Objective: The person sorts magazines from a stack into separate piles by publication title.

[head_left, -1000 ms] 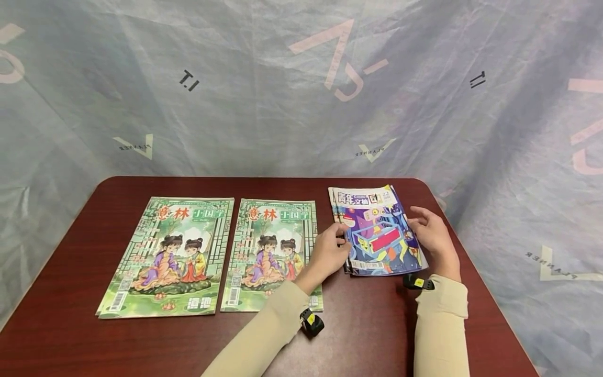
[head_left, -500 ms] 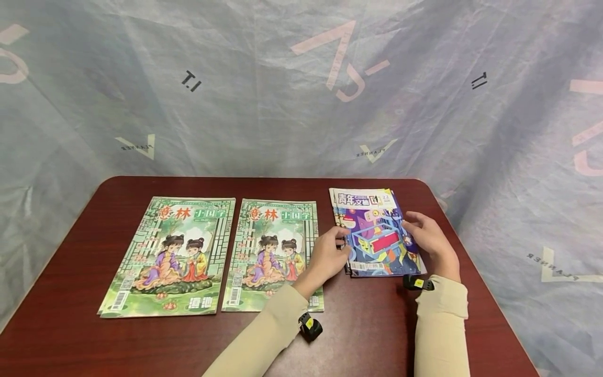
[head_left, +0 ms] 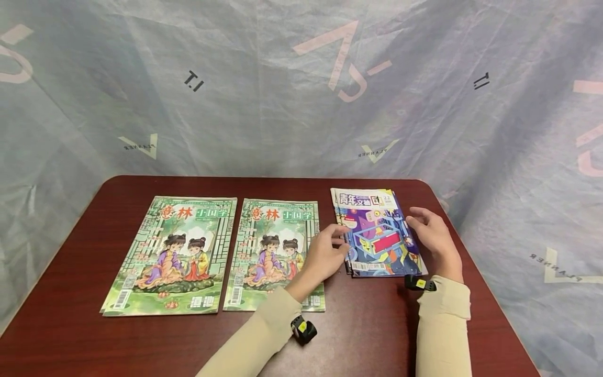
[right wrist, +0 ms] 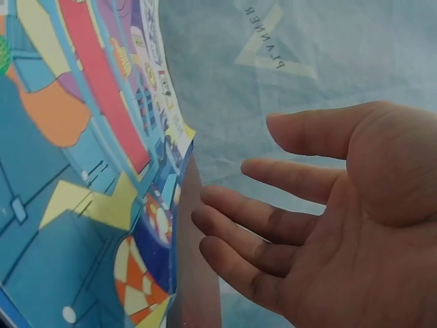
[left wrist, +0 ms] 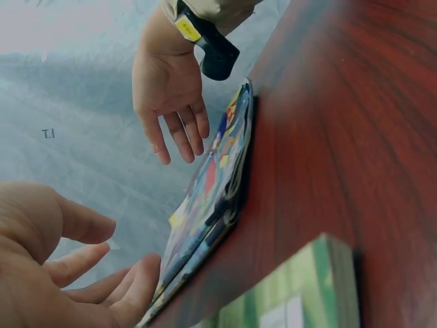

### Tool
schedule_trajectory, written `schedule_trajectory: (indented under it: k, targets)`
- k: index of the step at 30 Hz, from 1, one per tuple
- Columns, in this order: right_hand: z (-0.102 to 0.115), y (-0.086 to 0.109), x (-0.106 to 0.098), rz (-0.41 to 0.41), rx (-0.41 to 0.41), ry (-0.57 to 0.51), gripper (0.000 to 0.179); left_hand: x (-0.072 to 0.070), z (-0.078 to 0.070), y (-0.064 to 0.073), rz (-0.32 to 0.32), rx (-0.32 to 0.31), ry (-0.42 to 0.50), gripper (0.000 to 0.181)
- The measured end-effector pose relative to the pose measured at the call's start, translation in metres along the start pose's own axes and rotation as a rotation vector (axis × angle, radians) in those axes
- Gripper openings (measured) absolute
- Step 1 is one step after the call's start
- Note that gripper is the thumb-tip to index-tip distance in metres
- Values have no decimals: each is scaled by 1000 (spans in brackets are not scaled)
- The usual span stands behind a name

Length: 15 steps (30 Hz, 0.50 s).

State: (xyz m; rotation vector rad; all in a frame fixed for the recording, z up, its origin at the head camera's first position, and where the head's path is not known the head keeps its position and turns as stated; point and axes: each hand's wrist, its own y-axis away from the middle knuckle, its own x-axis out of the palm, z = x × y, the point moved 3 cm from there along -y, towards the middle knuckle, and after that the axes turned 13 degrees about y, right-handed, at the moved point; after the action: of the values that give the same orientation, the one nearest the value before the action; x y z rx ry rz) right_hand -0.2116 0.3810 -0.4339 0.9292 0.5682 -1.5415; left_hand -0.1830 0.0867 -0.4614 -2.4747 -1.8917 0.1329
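A small pile of magazines (head_left: 381,238) with a purple and blue cover lies at the right of the table; the lower ones stick out slightly along its left side. My left hand (head_left: 326,253) is at that left side, fingers loosely bent, the fingertips (left wrist: 147,270) right at the pile's edge in the left wrist view. Across from it, my right hand (head_left: 435,238) stands by the right edge with relaxed, spread fingers. The right wrist view shows a gap between those fingers (right wrist: 225,253) and the cover (right wrist: 89,164). Neither hand grips anything.
Two groups of green magazines lie to the left: one at the far left (head_left: 169,256), another in the middle (head_left: 270,246), partly under my left forearm in the head view. The dark red table (head_left: 367,324) ends near a grey printed curtain (head_left: 264,104) behind and at the right.
My right hand has drawn slightly off the pile's right edge, and the top magazine sits a little straighter. The left hand stays at the left edge, its wrist shifted slightly left.
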Motion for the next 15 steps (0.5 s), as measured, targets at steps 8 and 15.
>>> schedule_trajectory:
  k: [8,15]
  targets:
    - [21,5,0,-47,-93,68,56,-31,-7,9,12,11,-2,35]
    - [44,8,6,-50,-165,77,53,-65,-12,19,-2,32,-18,36]
